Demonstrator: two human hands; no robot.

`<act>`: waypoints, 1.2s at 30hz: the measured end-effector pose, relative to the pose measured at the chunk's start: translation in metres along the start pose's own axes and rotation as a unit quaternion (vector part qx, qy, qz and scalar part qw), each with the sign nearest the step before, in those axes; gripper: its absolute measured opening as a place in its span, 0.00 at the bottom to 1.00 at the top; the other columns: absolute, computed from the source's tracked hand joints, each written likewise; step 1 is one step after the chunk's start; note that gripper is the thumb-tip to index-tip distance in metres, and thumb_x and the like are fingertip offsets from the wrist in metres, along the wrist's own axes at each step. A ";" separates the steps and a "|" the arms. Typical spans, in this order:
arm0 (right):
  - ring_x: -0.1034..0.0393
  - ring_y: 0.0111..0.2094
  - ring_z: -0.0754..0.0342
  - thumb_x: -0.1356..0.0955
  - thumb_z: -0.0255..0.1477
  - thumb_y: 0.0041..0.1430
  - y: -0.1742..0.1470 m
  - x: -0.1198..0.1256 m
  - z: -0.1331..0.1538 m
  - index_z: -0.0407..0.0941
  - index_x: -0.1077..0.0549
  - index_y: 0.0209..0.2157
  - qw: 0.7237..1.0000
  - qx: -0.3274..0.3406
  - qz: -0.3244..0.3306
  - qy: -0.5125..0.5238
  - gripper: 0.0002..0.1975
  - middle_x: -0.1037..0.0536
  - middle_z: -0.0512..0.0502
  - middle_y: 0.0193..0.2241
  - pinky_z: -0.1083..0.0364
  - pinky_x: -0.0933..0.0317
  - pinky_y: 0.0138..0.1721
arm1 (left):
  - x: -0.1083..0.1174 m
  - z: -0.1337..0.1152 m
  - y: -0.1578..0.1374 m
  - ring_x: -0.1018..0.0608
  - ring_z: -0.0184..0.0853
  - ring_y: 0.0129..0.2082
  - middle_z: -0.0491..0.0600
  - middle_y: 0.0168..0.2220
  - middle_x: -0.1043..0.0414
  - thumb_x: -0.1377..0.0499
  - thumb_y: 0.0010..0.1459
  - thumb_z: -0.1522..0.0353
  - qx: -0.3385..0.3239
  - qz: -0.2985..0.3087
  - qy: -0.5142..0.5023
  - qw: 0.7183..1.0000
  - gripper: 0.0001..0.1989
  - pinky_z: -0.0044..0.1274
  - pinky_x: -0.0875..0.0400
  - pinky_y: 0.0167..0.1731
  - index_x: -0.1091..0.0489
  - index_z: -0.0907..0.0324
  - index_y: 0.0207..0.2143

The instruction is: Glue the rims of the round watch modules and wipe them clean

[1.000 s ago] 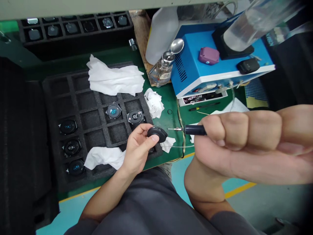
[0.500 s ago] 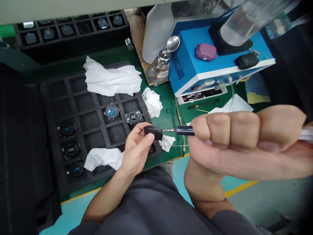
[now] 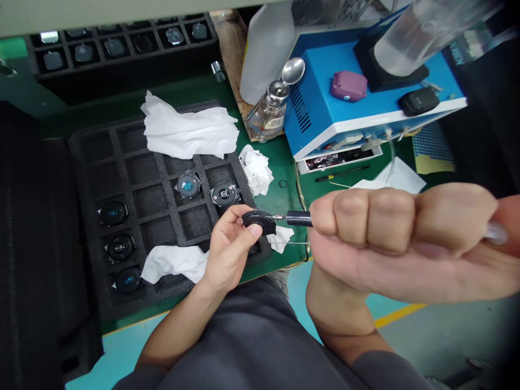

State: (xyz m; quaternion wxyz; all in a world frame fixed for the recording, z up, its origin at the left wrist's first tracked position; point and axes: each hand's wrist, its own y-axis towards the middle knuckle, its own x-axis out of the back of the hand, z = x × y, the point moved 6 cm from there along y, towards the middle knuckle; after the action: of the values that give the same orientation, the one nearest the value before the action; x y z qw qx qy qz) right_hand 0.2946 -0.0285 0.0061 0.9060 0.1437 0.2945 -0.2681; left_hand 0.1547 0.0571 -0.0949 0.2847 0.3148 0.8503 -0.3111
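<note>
The left hand pinches with its thumb uppermost, forearm slanting up and inward, while the right hand is curled into a fist.

Electronics workshop, green workbench, foam tray of watch bodies, blue bench machine, pump bottle

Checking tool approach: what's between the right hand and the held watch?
Head view: front of the black tool in the right hand, its metal tip at the edge of the watch; contact unclear.
</note>
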 end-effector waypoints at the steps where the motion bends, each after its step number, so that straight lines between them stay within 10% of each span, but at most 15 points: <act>1: 0.55 0.16 0.56 0.32 0.42 0.65 0.001 -0.005 0.001 0.46 0.47 0.14 1.000 0.003 0.016 -0.001 0.31 0.48 0.54 0.12 0.49 0.50 0.24 | 0.000 0.000 0.000 0.25 0.29 0.34 0.45 0.35 0.25 0.26 0.51 0.67 -0.001 0.000 0.002 1.000 0.14 0.20 0.30 0.38 0.24 0.57 0.39; 21: 0.57 0.14 0.56 0.37 0.39 0.69 0.007 -0.022 0.003 0.46 0.54 0.16 0.997 0.034 0.061 -0.041 0.31 0.50 0.54 0.11 0.49 0.48 0.22 | 0.001 -0.001 0.000 0.25 0.29 0.34 0.45 0.35 0.25 0.26 0.50 0.67 -0.001 -0.005 0.010 1.000 0.15 0.22 0.29 0.39 0.25 0.57 0.38; 36: 0.59 0.16 0.56 0.31 0.43 0.64 -0.005 0.000 -0.001 0.46 0.49 0.15 1.000 0.012 -0.021 0.008 0.31 0.52 0.54 0.12 0.49 0.51 0.22 | 0.001 -0.001 0.000 0.23 0.30 0.34 0.45 0.34 0.23 0.26 0.50 0.68 0.006 -0.010 -0.006 1.000 0.15 0.23 0.28 0.40 0.25 0.57 0.39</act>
State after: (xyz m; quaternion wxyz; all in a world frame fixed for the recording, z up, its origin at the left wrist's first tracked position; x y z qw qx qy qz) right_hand 0.2911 -0.0316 0.0048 0.8961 0.1498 0.3012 -0.2895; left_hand 0.1543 0.0579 -0.0950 0.2845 0.3063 0.8499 -0.3208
